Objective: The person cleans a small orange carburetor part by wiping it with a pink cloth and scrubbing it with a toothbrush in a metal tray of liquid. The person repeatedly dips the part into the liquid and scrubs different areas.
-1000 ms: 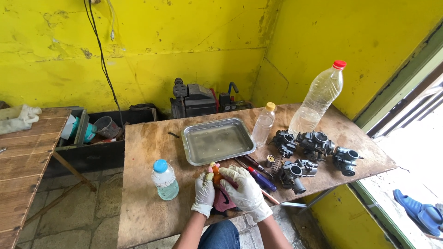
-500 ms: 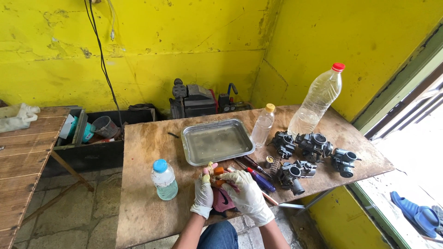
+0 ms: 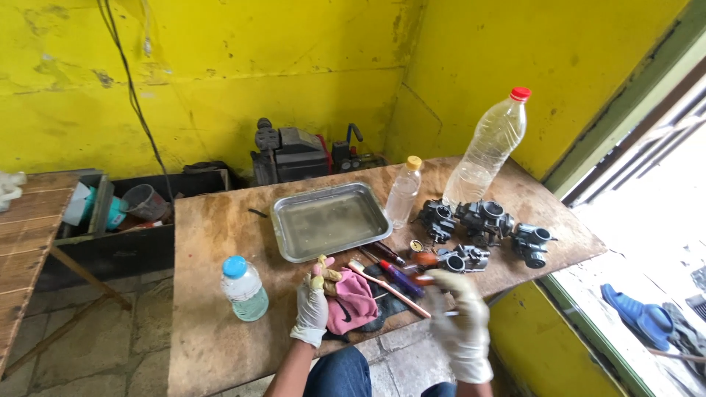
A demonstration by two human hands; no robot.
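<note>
From the head view, my left hand (image 3: 312,309) pinches a small yellowish part (image 3: 326,273) over the pink rag (image 3: 351,305) on the counter (image 3: 213,338). My right hand (image 3: 457,316) (blurred) grips an orange-tipped tool (image 3: 422,260) near the carburetors (image 3: 482,220).

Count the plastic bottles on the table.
3: a blue-capped bottle near the left hand, a yellow-capped bottle beside the metal tray, and a tall red-capped bottle at the back right.

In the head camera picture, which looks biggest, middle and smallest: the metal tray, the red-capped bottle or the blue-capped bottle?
1. metal tray
2. red-capped bottle
3. blue-capped bottle

The tray and red-capped bottle look close in size, so that order is unsure.
</note>
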